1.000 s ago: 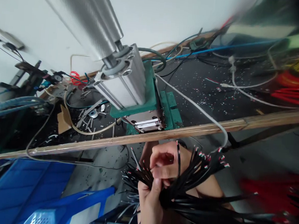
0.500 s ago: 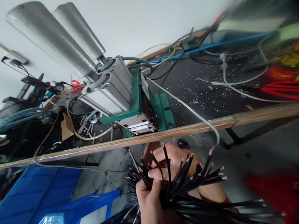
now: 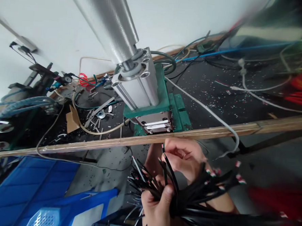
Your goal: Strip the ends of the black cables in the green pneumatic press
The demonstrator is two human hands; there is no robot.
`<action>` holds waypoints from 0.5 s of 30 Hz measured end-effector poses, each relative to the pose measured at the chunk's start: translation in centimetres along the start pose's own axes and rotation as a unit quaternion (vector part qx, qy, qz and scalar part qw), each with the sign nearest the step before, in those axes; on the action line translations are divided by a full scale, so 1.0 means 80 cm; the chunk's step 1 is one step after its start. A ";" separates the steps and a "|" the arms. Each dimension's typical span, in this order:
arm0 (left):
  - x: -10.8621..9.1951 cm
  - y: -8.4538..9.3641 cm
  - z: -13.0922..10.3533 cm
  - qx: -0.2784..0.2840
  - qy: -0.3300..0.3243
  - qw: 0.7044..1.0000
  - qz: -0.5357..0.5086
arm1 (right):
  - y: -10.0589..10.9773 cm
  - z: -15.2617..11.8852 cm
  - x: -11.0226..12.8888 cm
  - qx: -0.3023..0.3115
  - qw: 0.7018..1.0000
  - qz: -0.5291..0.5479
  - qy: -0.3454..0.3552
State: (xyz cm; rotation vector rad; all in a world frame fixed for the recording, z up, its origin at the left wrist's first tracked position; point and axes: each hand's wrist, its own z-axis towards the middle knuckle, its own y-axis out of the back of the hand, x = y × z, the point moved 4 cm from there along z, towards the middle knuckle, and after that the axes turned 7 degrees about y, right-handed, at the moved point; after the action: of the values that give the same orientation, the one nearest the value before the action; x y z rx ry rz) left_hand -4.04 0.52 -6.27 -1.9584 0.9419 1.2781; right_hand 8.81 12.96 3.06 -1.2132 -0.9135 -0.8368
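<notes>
My left hand [image 3: 156, 210] grips the black cables [image 3: 183, 202] near the bench edge [image 3: 211, 132]; my right hand [image 3: 185, 161] is at their tips, whether pinching one I can't tell. If my left grip loosens, cables could splay or slip.

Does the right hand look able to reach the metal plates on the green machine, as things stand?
Probably yes: the right hand appears just below the metal plates, with only the wooden table edge seeming to lie between.
</notes>
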 end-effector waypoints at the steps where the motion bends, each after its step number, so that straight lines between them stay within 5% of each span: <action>1: -0.002 0.000 0.000 0.006 -0.011 1.000 0.004 | -0.001 0.003 -0.002 0.013 1.000 0.004 0.003; 10: -0.029 -0.023 0.000 0.049 -0.062 0.997 0.027 | -0.015 -0.003 -0.019 0.094 0.993 -0.030 -0.068; 15: -0.028 -0.017 0.001 0.045 -0.071 0.996 0.018 | -0.016 -0.007 -0.027 -0.025 0.997 -0.067 -0.023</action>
State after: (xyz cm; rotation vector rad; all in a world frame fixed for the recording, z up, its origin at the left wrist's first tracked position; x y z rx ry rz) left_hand -3.57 1.85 -4.09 -1.7653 0.9513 1.3527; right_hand 6.88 12.30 1.54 -1.2282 -1.0246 -0.9472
